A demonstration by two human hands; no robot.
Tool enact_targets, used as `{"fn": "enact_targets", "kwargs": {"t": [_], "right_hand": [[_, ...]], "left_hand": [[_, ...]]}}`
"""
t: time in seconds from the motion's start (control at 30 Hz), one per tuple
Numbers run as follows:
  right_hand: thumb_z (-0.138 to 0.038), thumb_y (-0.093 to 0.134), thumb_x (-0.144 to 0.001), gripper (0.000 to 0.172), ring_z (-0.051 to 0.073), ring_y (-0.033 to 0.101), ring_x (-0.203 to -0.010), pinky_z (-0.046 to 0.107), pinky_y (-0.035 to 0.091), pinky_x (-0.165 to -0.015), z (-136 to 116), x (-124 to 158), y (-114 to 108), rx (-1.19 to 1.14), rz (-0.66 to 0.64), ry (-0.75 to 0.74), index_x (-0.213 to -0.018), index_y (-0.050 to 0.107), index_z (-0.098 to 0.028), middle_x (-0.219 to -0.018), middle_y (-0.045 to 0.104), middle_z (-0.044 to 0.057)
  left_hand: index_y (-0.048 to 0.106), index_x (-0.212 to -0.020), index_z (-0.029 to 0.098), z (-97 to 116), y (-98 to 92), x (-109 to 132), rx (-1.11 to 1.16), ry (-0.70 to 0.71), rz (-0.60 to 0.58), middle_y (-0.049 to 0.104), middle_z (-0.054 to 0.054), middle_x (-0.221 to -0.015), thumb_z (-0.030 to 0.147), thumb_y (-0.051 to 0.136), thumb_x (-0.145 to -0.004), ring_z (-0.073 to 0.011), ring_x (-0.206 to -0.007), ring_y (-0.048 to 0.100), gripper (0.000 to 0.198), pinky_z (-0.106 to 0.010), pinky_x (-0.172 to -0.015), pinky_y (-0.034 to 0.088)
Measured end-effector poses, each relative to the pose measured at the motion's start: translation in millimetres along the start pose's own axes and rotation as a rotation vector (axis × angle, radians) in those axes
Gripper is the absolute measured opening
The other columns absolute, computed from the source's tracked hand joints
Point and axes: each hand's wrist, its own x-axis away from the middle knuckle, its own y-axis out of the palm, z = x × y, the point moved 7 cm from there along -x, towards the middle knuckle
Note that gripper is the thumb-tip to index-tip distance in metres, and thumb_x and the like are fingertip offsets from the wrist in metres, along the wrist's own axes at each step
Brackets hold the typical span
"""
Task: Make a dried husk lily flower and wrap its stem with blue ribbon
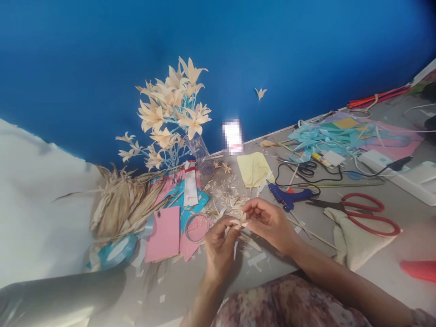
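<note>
Between my two hands, in the head view, is a small cream flower (242,221) that looks made of dried husk. My left hand (220,240) pinches it from the left with thumb and forefinger. From the right, my right hand (270,222) grips its petals with closed fingertips. The fingers hide part of the flower. Beneath and beyond the hands lie pale husk scraps (231,193) and cut strips. A blue glue gun (288,196) rests just past my right hand. Left of my left hand is a roll of clear tape (196,228).
Finished husk flowers (170,109) stand in a clear vase (204,156) by the blue wall. Dried husks (117,204), a pink pad (163,234) and blue ribbon (119,252) lie left. Red-handled scissors (371,213) rest on a cloth (364,245) at right, near cables and a power strip (402,175).
</note>
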Motion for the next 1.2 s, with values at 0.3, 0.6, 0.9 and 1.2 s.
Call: {"fn": "enact_targets", "kwargs": {"t": [0.3, 0.6, 0.9, 1.2], "right_hand": [[-0.024, 0.066, -0.080, 0.016, 0.014, 0.058, -0.068, 0.024, 0.048, -0.059, -14.7, 5.5, 0.5, 0.072, 0.095, -0.113, -0.095, 0.062, -0.020, -0.082, 0.063, 0.002], [-0.022, 0.065, -0.075, 0.011, 0.014, 0.058, -0.060, 0.024, 0.047, -0.054, -14.0, 1.8, 3.8, 0.124, 0.229, -0.061, -0.085, 0.062, -0.020, -0.072, 0.062, 0.000], [-0.023, 0.066, -0.072, 0.014, 0.015, 0.060, -0.060, 0.025, 0.049, -0.055, -9.0, 4.1, 11.2, 0.066, 0.273, 0.003, -0.083, 0.059, -0.020, -0.069, 0.060, -0.002], [-0.033, 0.066, -0.082, 0.017, 0.016, 0.058, -0.069, 0.026, 0.049, -0.063, -13.0, 0.7, 6.4, 0.132, 0.196, -0.024, -0.090, 0.062, -0.019, -0.079, 0.063, 0.002]], "left_hand": [[0.076, -0.077, 0.018, -9.6, 2.7, -5.1, 0.109, -0.088, -0.018, 0.069, -0.002, -0.069, 0.027, 0.076, -0.078, -0.0141, -0.062, 0.059, 0.009, -0.024, -0.062, 0.047], [0.075, -0.066, 0.018, -36.8, 12.2, 0.7, 0.531, -0.346, 0.083, 0.066, 0.001, -0.053, 0.026, 0.086, -0.064, -0.0084, -0.047, 0.051, 0.013, -0.020, -0.050, 0.041], [0.076, -0.067, 0.019, -34.4, 17.8, 4.0, 0.709, -0.373, 0.125, 0.066, 0.002, -0.055, 0.029, 0.090, -0.057, -0.0052, -0.044, 0.045, 0.020, -0.018, -0.048, 0.036], [0.072, -0.070, 0.018, -38.2, 11.1, 2.3, 0.708, -0.336, 0.177, 0.066, 0.002, -0.061, 0.030, 0.085, -0.067, -0.0066, -0.050, 0.045, 0.018, -0.020, -0.054, 0.038]]}}
